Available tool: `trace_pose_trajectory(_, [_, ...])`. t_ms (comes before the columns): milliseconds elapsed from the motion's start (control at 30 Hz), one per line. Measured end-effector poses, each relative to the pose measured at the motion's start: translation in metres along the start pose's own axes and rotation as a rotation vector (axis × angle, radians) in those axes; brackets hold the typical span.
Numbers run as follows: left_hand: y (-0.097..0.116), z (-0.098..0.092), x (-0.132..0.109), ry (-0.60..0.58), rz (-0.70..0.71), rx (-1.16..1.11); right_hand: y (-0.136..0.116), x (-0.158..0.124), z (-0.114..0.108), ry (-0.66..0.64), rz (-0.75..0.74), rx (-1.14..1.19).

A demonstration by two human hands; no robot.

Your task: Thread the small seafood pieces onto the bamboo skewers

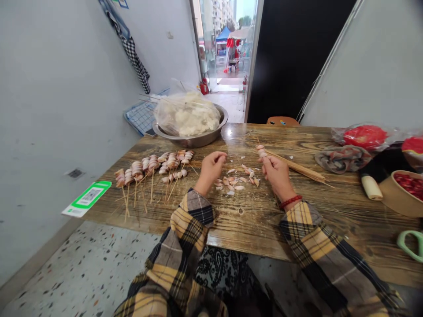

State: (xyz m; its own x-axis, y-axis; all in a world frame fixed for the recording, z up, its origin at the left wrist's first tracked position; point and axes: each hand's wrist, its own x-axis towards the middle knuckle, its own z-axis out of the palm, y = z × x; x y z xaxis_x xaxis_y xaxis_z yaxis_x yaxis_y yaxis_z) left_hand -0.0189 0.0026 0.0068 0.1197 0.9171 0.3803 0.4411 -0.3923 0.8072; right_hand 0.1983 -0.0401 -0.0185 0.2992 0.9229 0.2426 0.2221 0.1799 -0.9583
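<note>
My right hand (275,173) is closed around a skewer of garlic cloves (261,151), with a few cloves stacked near its upper end. My left hand (212,169) is raised above the table, thumb and fingers pinched together; what is between them, if anything, is hidden. Loose garlic cloves (231,181) and bits of skin lie on the wood between my hands. Left of my left hand, several filled garlic skewers (152,163) lie side by side, their sticks pointing towards me. A bundle of bare bamboo skewers (297,167) rests just beyond my right hand.
A metal basin (194,140) holding a plastic bag of pale food (194,116) stands at the back left. On the right are a paper bowl of red pieces (393,193), a crumpled cloth (343,157), a wrapped red item (366,136) and a green handle (410,244). A QR-code card (87,198) is at the left edge.
</note>
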Motion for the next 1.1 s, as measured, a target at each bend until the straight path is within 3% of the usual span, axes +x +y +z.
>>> trace_pose_trajectory(100, [-0.012, -0.017, 0.005, 0.106, -0.078, -0.066, 0.001, 0.001, -0.001, 0.0, -0.005, 0.022])
trace_pose_trajectory(200, [-0.02, -0.026, 0.005, 0.073, -0.074, -0.006, -0.002, 0.0, 0.001, 0.021, -0.005, 0.031])
trace_pose_trajectory(500, [-0.005, -0.025, -0.01, -0.51, 0.129, 0.179, -0.006, -0.001, 0.002, 0.031, 0.013, 0.039])
trace_pose_trajectory(633, [-0.001, -0.024, -0.011, -0.651, 0.213, 0.268, -0.005, -0.001, 0.002, 0.022, 0.005, 0.019])
trace_pose_trajectory(833, [-0.002, -0.012, -0.013, -0.619, 0.236, 0.396, -0.005, -0.002, 0.003, 0.012, 0.033, 0.024])
trace_pose_trajectory(1000, [-0.005, -0.012, -0.012, -0.375, 0.17, 0.385, -0.007, -0.003, 0.003, 0.015, 0.028, 0.016])
trace_pose_trajectory(1100, [-0.005, -0.016, -0.01, -0.298, 0.112, 0.279, -0.005, -0.003, 0.002, 0.01, 0.012, 0.015])
